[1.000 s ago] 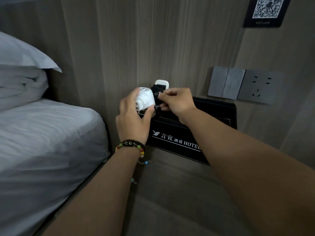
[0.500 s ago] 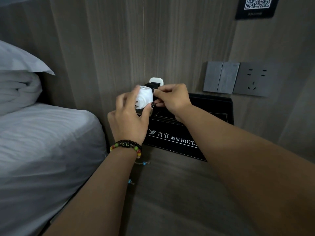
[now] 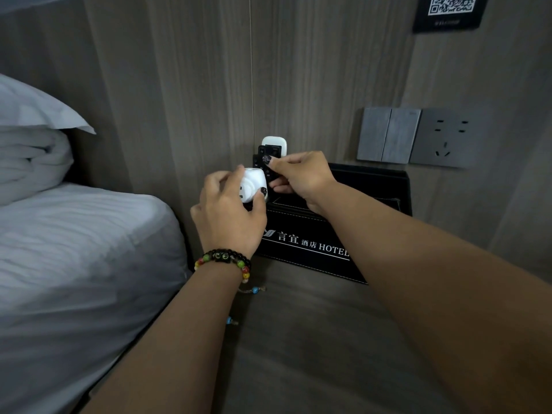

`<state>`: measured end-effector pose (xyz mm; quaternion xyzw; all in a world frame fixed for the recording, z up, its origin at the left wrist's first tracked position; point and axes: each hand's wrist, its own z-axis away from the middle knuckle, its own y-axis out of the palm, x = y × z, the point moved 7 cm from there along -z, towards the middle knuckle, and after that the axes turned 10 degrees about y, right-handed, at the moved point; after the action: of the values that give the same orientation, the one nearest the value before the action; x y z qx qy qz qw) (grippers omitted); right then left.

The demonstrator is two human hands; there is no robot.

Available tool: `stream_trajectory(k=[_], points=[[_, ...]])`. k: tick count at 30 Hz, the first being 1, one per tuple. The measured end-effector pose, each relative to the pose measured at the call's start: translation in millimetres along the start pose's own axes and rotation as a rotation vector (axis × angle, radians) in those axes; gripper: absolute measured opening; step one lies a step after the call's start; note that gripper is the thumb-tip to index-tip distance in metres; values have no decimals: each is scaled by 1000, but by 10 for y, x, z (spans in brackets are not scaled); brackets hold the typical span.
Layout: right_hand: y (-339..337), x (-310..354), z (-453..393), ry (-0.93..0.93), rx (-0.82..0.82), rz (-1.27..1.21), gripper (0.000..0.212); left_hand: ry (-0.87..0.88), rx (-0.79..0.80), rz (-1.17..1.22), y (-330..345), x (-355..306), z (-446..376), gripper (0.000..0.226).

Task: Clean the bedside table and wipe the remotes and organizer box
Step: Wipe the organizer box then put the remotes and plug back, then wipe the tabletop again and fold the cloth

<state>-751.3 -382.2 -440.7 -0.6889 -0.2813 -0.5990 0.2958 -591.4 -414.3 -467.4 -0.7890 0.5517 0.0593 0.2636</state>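
Note:
A black organizer box (image 3: 373,192) with white hotel lettering stands on the wooden bedside table (image 3: 298,339) against the wall. At its left end stand a black remote (image 3: 263,158) and, behind it, a white remote (image 3: 274,141). My right hand (image 3: 301,176) pinches the black remote from the right. My left hand (image 3: 227,213) grips a small white rounded device (image 3: 254,186) just left of the remotes, above the box's left corner. The lower parts of both remotes are hidden by my hands.
A bed (image 3: 74,264) with white sheets and a pillow (image 3: 30,109) lies close on the left. On the wall to the right sit a grey switch plate (image 3: 388,134) and a socket (image 3: 445,137); a QR code sign (image 3: 449,10) hangs above.
Both hands stay at the box's left end. My left hand with the white device has dropped slightly lower, and the tops of both remotes show more above my right hand.

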Motion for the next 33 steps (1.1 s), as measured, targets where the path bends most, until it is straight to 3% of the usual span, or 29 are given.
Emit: stream_trajectory(k=[9, 13, 16, 20, 24, 33], points=[[-12, -27, -28, 33, -26, 103, 14, 66, -4, 175, 36, -53, 0, 43], [-7, 58, 109, -30, -56, 194, 19, 49, 7, 123, -13, -83, 0, 43], [7, 176, 354, -187, -140, 469, 19, 58, 55, 100, -32, -99, 14, 46], [-142, 217, 810, -303, -136, 752, 32, -22, 115, 157, -85, -124, 105, 55], [-558, 150, 1290, -208, -84, 906, 50, -52, 171, 189, -229, -404, 296, 65], [-1279, 211, 2417, -97, -25, 1138, 50, -168, 295, 380, -1018, -1072, 835, 64]])
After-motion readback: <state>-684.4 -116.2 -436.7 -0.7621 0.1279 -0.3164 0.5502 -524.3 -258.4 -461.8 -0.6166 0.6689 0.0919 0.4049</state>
